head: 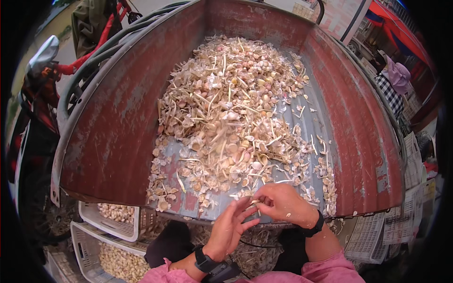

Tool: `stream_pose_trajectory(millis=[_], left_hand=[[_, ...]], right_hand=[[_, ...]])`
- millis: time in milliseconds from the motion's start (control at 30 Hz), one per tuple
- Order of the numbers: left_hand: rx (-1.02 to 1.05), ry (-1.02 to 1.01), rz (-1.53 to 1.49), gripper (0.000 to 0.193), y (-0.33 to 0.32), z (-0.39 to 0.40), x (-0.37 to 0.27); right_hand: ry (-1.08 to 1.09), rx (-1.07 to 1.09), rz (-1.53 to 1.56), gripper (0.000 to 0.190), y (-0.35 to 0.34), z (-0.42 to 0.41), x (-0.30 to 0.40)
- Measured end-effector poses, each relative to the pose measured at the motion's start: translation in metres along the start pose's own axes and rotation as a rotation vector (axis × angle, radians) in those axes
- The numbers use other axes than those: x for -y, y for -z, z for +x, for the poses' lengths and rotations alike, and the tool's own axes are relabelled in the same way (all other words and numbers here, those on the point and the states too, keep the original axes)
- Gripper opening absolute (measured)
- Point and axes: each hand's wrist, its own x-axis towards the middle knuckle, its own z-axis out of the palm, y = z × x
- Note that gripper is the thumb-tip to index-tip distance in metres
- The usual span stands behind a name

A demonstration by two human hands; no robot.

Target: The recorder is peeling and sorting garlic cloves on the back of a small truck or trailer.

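Both my hands meet over the near edge of a red metal truck bed [357, 141]. Between the thumb and fingers of my right hand [288, 204] is a small pale garlic piece [254, 202]; its exact shape is partly hidden. My left hand [226, 226] is turned partly palm up, its fingers spread and their tips close beside that piece. Whether they touch it I cannot tell. Beyond my hands lies a large heap of garlic cloves, dry skins and stems [226, 102], spread over the worn grey floor of the bed.
Below left, an upper white plastic crate [132, 226] holds garlic, and a lower one [83, 247] holds pale cloves. Stacked crates [366, 237] stand at right. A motorcycle [42, 92] is parked at left. Another person [393, 85] in a checked garment is at far right.
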Motion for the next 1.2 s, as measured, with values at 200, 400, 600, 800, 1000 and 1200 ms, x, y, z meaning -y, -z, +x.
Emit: stream_pose_trajectory(millis=[200, 400, 600, 800, 1000, 1200], left_hand=[[-0.062, 0.109, 0.143, 0.029, 0.010, 0.006, -0.002], [-0.098, -0.013, 0.185, 0.026, 0.008, 0.017, 0.000], [-0.040, 0.011, 0.203, 0.026, 0.007, 0.016, 0.003], [-0.117, 0.037, 0.147, 0.028, -0.011, 0.013, 0.006], [-0.124, 0.088, -0.004, 0.029, -0.004, 0.010, 0.004], [-0.075, -0.020, 0.119, 0.028, 0.014, 0.017, -0.001]], right_hand=[[0.047, -0.416, -0.251, 0.025, -0.001, 0.033, -0.050], [0.060, -0.241, -0.243, 0.020, -0.006, 0.036, -0.083], [-0.113, -0.177, -0.142, 0.036, -0.003, 0.013, -0.059], [0.070, -0.290, -0.067, 0.049, -0.002, -0.007, -0.015], [0.096, -0.303, -0.016, 0.032, -0.004, 0.004, -0.010], [0.045, -0.163, -0.192, 0.021, -0.016, 0.040, -0.064]])
